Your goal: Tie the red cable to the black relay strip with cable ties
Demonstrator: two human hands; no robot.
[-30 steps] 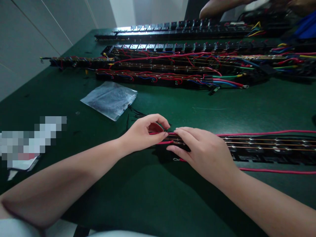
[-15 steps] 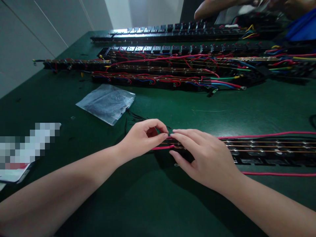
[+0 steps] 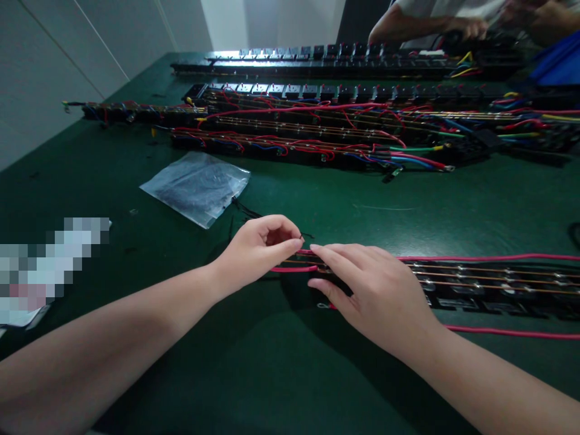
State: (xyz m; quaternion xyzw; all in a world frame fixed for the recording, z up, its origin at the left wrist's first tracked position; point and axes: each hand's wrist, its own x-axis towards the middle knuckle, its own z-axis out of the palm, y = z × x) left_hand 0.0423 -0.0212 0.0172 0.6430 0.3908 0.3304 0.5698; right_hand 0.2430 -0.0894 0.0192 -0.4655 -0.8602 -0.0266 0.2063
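Note:
A long black socket strip [image 3: 489, 287] with brass rails lies across the green table [image 3: 290, 374] from the middle to the right edge. Red wires [image 3: 498, 258] run along it. My left hand [image 3: 258, 248] is at the strip's left end, thumb and forefinger pinched on a thin black tie, with a red wire end [image 3: 294, 269] just beneath it. My right hand [image 3: 371, 290] rests flat on the strip's left end, its fingers stretched out and pressing down close to the left fingertips.
A clear plastic bag [image 3: 197, 186] with loose black ties beside it lies behind my left hand. Several wired strips [image 3: 317, 130] fill the back of the table. Another person's arms [image 3: 421, 24] work at the far right. A blurred item [image 3: 40, 269] sits at the left.
My left hand has tightened its pinch and pulled slightly up and left at the strip's end. My right hand has stayed pressed on the strip. The view shifted a little.

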